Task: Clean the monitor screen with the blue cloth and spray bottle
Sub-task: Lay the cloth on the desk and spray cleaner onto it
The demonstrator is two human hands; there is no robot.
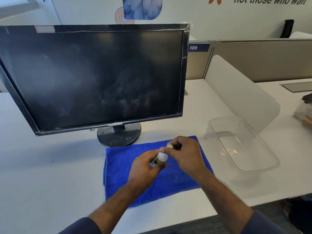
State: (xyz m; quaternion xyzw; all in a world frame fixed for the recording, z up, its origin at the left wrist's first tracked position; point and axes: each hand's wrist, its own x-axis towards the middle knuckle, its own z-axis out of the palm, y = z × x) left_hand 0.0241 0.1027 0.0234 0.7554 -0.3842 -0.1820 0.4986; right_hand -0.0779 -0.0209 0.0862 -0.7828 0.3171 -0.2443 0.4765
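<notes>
A black monitor (94, 76) stands on the white desk, its dark screen smudged with whitish streaks low in the middle. In front of its round base lies a folded blue cloth (128, 181). Above the cloth I hold a small white spray bottle (162, 156) with a green label. My left hand (145, 168) grips the bottle's body from below. My right hand (184, 152) pinches its top with fingertips; the nozzle is mostly hidden under those fingers.
An empty clear plastic tub (243, 146) sits on the desk (50, 174) to the right of the cloth, beside a frosted divider panel (236, 92). Another person's hand with a bag shows at the far right edge (305, 114).
</notes>
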